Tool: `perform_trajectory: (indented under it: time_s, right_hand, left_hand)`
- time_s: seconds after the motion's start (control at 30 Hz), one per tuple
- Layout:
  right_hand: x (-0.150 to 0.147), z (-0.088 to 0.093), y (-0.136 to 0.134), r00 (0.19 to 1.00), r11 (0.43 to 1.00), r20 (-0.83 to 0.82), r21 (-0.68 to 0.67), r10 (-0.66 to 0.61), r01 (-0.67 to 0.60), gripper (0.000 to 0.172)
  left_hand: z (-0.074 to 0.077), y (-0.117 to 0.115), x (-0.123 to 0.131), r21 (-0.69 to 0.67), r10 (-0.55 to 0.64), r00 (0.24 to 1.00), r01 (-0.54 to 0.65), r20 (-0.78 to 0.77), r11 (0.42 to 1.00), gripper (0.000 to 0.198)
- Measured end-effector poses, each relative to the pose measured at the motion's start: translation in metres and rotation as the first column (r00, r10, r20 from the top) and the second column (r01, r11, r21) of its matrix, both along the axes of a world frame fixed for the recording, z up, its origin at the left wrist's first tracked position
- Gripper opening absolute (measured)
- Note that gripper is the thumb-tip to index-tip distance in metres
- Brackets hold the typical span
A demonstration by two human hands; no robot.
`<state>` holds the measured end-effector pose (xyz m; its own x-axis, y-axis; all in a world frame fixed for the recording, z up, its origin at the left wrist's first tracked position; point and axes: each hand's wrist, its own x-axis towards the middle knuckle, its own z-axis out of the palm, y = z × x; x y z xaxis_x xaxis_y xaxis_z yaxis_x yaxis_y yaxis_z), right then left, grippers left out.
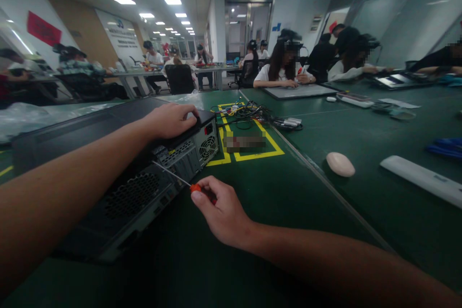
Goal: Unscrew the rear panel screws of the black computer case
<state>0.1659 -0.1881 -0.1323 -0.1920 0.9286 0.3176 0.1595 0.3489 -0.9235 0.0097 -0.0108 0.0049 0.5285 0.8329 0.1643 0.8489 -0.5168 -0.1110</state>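
A black desktop computer case point(108, 168) lies on its side on the green table point(274, 202), its rear panel with a fan grille facing me. My left hand point(171, 119) rests on the case's upper far corner, fingers curled over the edge. My right hand point(220, 211) pinches a screwdriver point(180, 182) with a red handle. Its thin metal shaft points up and left, tip against the case's rear panel.
A tangle of cables point(249, 113) lies inside a yellow marked square behind the case. A pale pink mouse point(340, 164) and a white keyboard point(422, 179) sit to the right. Several people work at tables further back and on the right.
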Motion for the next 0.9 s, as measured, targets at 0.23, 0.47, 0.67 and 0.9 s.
perform_trajectory:
  time_s: [0.23,0.47,0.67,0.9]
  right_hand:
    - [-0.0005,-0.0021,0.0001,1.000,1.000,0.000,-0.007,-0.020,0.020,0.017]
    - [-0.0017,0.0014,-0.0004,0.999,0.998,0.004,-0.053,-0.041,0.041,0.016]
    - [-0.0020,0.0009,0.0001,1.000,0.999,-0.011,-0.034,-0.023,0.023,0.013]
    - [-0.0017,0.0005,0.0002,1.000,0.999,0.001,-0.046,-0.024,0.024,0.014]
  left_hand:
    - [-0.0007,0.0016,-0.0002,0.001,0.000,1.000,0.000,-0.003,1.000,0.052]
    - [-0.0007,0.0020,-0.0002,0.005,-0.011,1.000,0.011,-0.006,1.000,0.051]
    - [-0.0011,0.0007,0.0005,0.014,-0.004,1.000,0.004,-0.001,1.000,0.053]
    - [-0.0011,0.0010,0.0005,0.012,-0.006,1.000,0.007,-0.007,1.000,0.052]
